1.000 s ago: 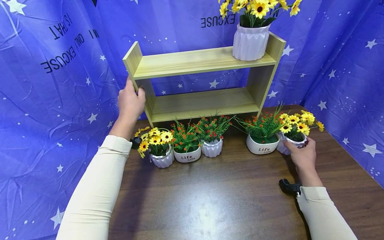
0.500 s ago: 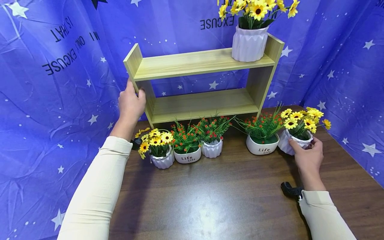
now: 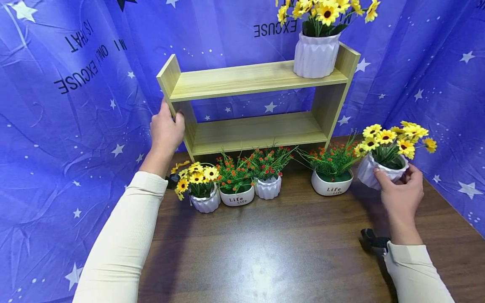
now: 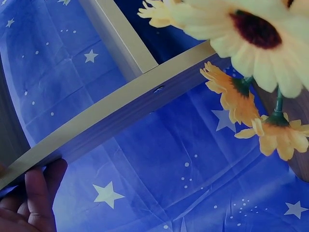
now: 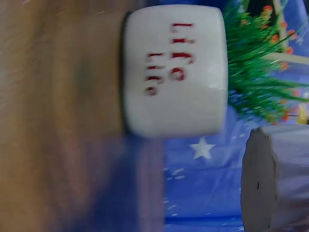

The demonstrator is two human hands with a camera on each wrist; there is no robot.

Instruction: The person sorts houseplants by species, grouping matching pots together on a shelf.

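Up it comes! The right hand (image 3: 403, 193), fingers and thumb curled around the small white pot of yellow flowers (image 3: 382, 172), now has it in the air above the counter (image 3: 265, 252), its underside showing in the right wrist view. Half a second ago that pot sat lower, close against the oval "Life" pot (image 3: 331, 185); now it's up and off to the right. The left hand (image 3: 167, 131) hasn't budged, fingers and thumb gripping the left side of the wooden shelf (image 3: 242, 82). The tall sunflower pot (image 3: 316, 54) stays put on top.
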